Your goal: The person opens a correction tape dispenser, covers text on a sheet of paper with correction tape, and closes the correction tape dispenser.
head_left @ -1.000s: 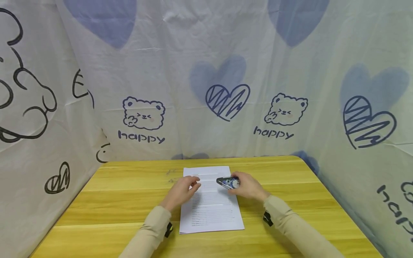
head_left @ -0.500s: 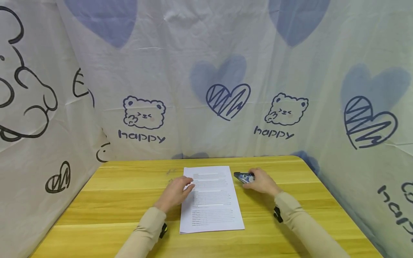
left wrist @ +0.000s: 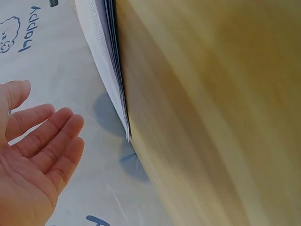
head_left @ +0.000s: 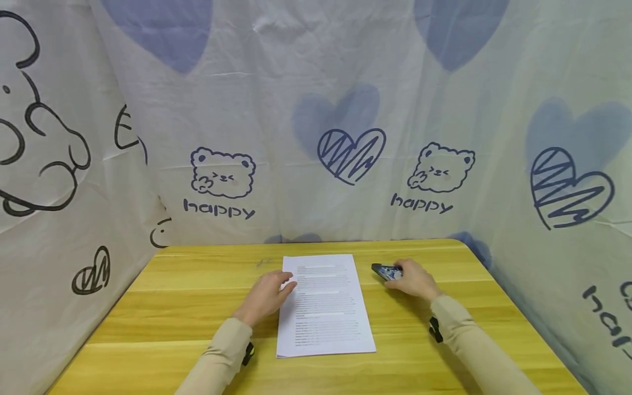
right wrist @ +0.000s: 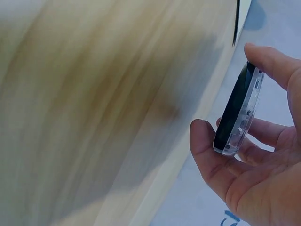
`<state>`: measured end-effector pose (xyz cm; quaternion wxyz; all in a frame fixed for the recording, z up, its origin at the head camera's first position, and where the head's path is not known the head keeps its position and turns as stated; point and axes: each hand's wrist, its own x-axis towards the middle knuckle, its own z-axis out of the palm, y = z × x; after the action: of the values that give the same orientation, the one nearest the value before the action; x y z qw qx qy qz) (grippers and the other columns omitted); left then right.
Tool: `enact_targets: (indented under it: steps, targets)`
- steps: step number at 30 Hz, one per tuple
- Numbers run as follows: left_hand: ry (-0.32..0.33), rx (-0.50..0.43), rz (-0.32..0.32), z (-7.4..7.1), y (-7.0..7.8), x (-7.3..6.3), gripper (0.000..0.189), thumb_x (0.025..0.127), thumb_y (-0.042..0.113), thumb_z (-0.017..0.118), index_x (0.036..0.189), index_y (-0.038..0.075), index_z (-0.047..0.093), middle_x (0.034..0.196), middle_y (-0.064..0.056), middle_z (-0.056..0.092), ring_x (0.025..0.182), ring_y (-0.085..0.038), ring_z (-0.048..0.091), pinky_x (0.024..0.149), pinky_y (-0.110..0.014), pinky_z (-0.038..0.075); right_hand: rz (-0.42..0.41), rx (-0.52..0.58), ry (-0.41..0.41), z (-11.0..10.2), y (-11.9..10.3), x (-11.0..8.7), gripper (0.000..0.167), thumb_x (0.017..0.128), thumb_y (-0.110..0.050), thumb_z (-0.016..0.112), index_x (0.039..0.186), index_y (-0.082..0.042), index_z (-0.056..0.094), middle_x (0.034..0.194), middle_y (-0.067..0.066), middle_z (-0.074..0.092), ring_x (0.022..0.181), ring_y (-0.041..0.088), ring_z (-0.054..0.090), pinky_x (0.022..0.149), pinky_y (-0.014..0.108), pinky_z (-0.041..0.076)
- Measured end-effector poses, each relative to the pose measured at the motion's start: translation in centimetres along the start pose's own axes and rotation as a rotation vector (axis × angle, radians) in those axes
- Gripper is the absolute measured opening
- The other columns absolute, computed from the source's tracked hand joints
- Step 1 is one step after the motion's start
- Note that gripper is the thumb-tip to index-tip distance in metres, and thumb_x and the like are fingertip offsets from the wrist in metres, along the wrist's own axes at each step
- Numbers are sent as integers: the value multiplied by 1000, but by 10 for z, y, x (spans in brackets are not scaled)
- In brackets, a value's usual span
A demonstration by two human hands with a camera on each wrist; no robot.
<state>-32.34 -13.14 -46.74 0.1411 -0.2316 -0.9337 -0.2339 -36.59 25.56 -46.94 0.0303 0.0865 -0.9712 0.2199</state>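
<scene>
A smartphone (head_left: 388, 272) in a clear case with a blue patterned back is held by its edges in my right hand (head_left: 415, 280), right of the paper. In the right wrist view, the phone (right wrist: 236, 103) shows its dark face toward the table, raised above it, with thumb and fingers (right wrist: 204, 146) at its opposite ends. A stack of printed sheets (head_left: 326, 307) lies mid-table. My left hand (head_left: 264, 296) hovers at the stack's left edge. In the left wrist view, the left hand (left wrist: 37, 165) has loosely extended fingers and holds nothing, apart from the sheets (left wrist: 101, 47).
The yellow wood-grain table (head_left: 187, 307) carries the stack. A pale curtain (head_left: 296, 208) with hearts and bears hangs behind its far edge and along both sides. Dark bands with devices sit at both wrists.
My right hand has carried the phone from above the sheets to the right, over the bare wood. The left hand has drawn back slightly to the left. The sheets stay in place.
</scene>
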Motion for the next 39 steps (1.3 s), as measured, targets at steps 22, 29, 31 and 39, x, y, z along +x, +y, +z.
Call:
enact_targets:
  steps: [22,29,31,39]
  targets:
    - [-47,-49,-86,-2,-3,-3,37,99,28,59,124,1,65,115,-15,70,103,-28,66,91,-44,55,114,30,-25,-21,34,-10,68,83,-34,77,128,11,53,112,26,62,89,30,59,77,45,52]
    - [-33,-77,-82,-2,-5,-3,36,98,27,61,123,1,66,113,-15,70,100,-28,66,88,-43,55,142,-7,-41,-23,38,-11,64,83,-34,76,123,10,55,106,23,63,84,28,59,72,43,51]
    - [-31,-80,-77,-2,-6,-3,36,98,26,61,122,0,66,113,-16,70,100,-29,66,88,-43,55,149,-39,-40,-24,40,-11,64,82,-35,77,123,9,56,104,21,64,83,27,59,71,43,51]
    - [-43,-69,-82,-3,-8,-3,33,97,23,62,121,1,66,110,-14,71,95,-25,66,84,-41,56,169,-97,-56,-26,43,-11,67,82,-39,77,125,7,55,103,20,63,83,27,58,69,42,50]
